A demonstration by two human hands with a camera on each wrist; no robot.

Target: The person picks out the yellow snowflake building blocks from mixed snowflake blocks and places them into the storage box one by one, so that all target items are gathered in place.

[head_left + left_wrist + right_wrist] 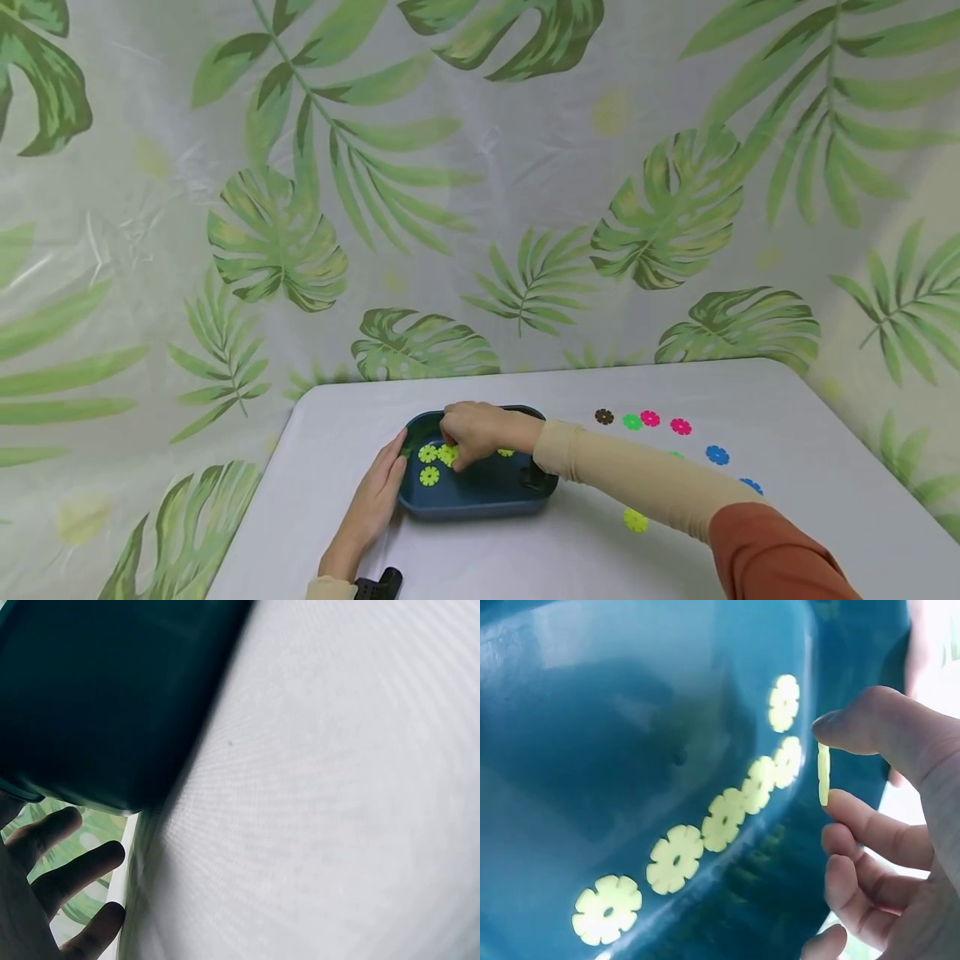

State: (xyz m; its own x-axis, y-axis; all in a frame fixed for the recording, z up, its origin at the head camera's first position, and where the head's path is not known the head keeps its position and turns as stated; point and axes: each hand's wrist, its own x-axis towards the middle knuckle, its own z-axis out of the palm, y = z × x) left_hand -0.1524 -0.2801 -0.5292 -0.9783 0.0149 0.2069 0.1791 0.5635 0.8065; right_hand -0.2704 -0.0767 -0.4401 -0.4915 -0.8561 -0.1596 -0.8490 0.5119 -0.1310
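Note:
A dark blue plastic tub (480, 507) stands on the white table. My right hand (480, 429) reaches into it and pinches a yellow notched plastic disc (823, 774) between thumb and index finger, the disc seen edge-on. Below that hand, several more yellow discs (676, 859) lie flat on the tub's floor in a curved row along one side. At the tub's left end, my left hand (378, 483) touches the outside near the rim, its fingers extended. The left wrist view shows those fingers (79, 877) spread apart beside the tub's dark outer wall (97, 697).
To the tub's right lie loose notched discs: a brown one (604, 416), a green one (633, 422), two pink ones, blue ones (717, 455) and a yellow one (636, 521). The right forearm crosses over that area. A leaf-printed curtain (420, 208) hangs behind the table.

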